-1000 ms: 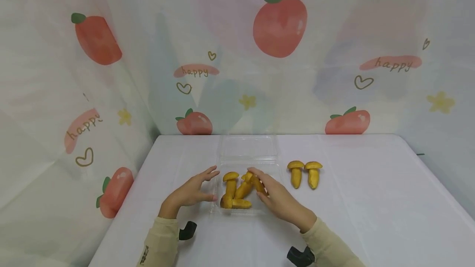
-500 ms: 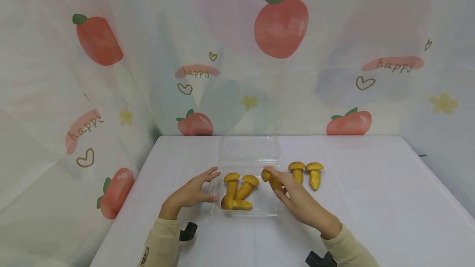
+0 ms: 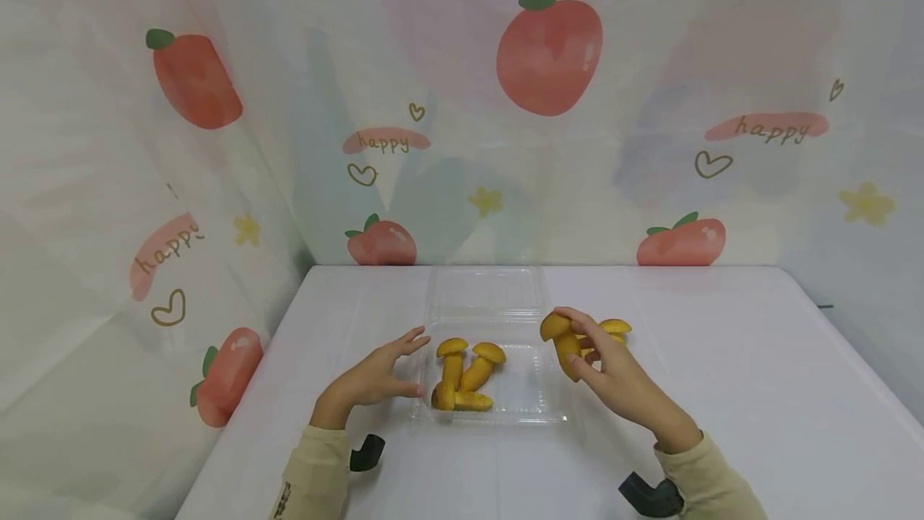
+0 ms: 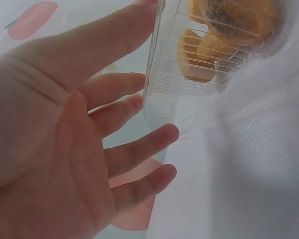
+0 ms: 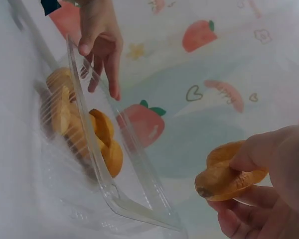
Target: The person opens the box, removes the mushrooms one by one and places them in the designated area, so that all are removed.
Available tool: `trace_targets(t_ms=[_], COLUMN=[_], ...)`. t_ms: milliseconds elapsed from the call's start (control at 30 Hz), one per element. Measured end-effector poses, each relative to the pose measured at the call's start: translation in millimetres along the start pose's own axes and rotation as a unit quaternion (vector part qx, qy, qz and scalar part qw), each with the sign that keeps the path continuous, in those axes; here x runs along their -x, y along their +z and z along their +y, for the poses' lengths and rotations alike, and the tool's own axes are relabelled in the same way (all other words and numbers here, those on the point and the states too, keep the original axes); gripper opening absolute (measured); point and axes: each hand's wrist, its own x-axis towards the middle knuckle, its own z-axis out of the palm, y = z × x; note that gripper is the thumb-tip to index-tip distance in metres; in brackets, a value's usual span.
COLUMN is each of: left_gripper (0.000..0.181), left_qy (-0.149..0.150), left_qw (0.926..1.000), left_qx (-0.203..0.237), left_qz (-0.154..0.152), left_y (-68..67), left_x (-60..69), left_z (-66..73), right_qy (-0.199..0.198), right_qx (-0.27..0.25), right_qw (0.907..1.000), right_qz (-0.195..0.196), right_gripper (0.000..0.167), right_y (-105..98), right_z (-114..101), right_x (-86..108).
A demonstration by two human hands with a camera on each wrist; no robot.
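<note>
A yellow mushroom (image 3: 561, 341) is pinched between the thumb and fingers of my right hand (image 3: 613, 371), just right of a clear plastic box (image 3: 523, 416). In the right wrist view the held mushroom (image 5: 224, 177) has its stem end toward the camera. Three more mushrooms (image 3: 474, 401) lie in the left half of the box. My left hand (image 3: 368, 375) is at the box's left side, thumb and fingers spread. The left wrist view has its fingertips near the clear wall (image 4: 162, 55); whether they touch it I cannot tell.
Behind the box its clear lid (image 3: 485, 289) lies folded back. Beyond my right hand more mushrooms (image 3: 615, 327) rest on the white table (image 3: 722, 375), partly hidden by the fingers. A printed curtain (image 3: 447, 62) borders the table at the back and left.
My right hand has lifted a mushroom out from among those in the box and carried it to the right, past the box's right edge. The left hand has stayed in place.
</note>
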Motion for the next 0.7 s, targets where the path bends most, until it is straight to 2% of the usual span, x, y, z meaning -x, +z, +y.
trace_targets(t_ms=[300, 467, 700], left_gripper=[0.081, 0.081, 0.082], left_qy=[0.001, 0.0, -0.003], left_qw=[1.0, 1.0, 1.0], left_qx=[-0.003, -0.002, -0.001], left_qz=[0.002, 0.001, 0.001], left_y=[-0.1, 0.0, 0.6], left_x=[0.1, 0.5, 0.6], left_z=[2.1, 2.7, 2.1], right_qy=[0.015, 0.004, 0.015], right_qx=[0.004, -0.004, 0.03], right_qw=[0.9994, 0.999, 0.998], right_qz=[0.032, 0.044, 0.053], right_gripper=[0.058, 0.058, 0.06], right_y=[-21.6, -32.1, -42.2], right_z=[8.4, 16.1, 33.2], right_x=[1.7, 3.4, 6.2])
